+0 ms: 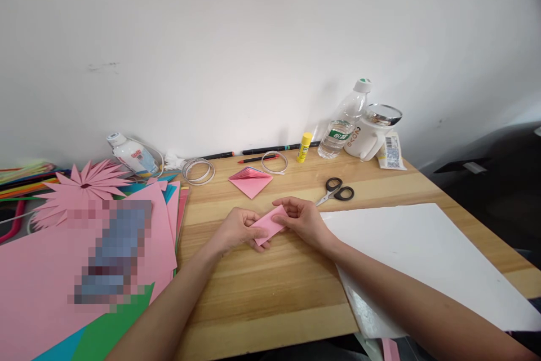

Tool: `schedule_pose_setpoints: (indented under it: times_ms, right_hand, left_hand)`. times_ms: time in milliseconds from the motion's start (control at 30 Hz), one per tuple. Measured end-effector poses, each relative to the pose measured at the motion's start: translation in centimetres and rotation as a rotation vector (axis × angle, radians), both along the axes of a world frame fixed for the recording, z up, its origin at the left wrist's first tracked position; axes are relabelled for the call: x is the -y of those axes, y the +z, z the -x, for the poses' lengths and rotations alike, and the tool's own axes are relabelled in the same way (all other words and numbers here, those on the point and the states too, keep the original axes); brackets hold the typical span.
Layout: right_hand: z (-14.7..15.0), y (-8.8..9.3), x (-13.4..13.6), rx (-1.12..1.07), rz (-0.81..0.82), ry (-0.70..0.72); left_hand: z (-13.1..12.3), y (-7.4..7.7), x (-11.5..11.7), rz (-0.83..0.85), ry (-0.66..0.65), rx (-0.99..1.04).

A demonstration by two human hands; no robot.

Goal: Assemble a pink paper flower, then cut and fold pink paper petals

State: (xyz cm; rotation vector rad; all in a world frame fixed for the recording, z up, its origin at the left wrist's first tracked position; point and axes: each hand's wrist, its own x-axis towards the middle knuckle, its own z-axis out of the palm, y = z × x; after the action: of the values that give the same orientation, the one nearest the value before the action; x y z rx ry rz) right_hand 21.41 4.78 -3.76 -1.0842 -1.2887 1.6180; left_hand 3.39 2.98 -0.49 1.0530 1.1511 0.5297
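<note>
A small pink rectangle of folded paper [270, 226] is held above the wooden desk between both hands. My left hand [240, 230] pinches its left end, thumb on top and fingers beneath. At the right end, my right hand [302, 219] grips it with the thumb on the face and fingers behind. Just beyond the hands lies a stack of folded pink paper triangles [251, 182]. Black-handled scissors [336, 191] rest to the right of it, and a yellow glue stick [304, 148] stands farther back.
Pink paper sheets [38, 271] and a pink paper star [87, 186] cover the left side. A white sheet [406, 254] lies at the right. Tape rolls [198, 182], a water bottle [332, 141] and a white mug [367, 138] stand or lie near the wall.
</note>
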Motion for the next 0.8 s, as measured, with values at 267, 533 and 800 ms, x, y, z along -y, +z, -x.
schedule_pose_setpoints:
  times_ms: [267, 533, 800]
  right_hand:
    - [-0.4, 0.0, -0.5, 0.0, 0.032, 0.007]
    - [-0.5, 0.9, -0.5, -0.086, 0.16, -0.016]
    - [-0.6, 0.9, -0.7, -0.098, 0.161, 0.012]
  left_hand:
    - [0.1, -0.1, -0.1, 0.012, -0.003, -0.001]
    - [0.3, -0.1, -0.1, -0.001, -0.02, 0.006]
    - [0.2, 0.1, 0.0, -0.001, -0.018, -0.016]
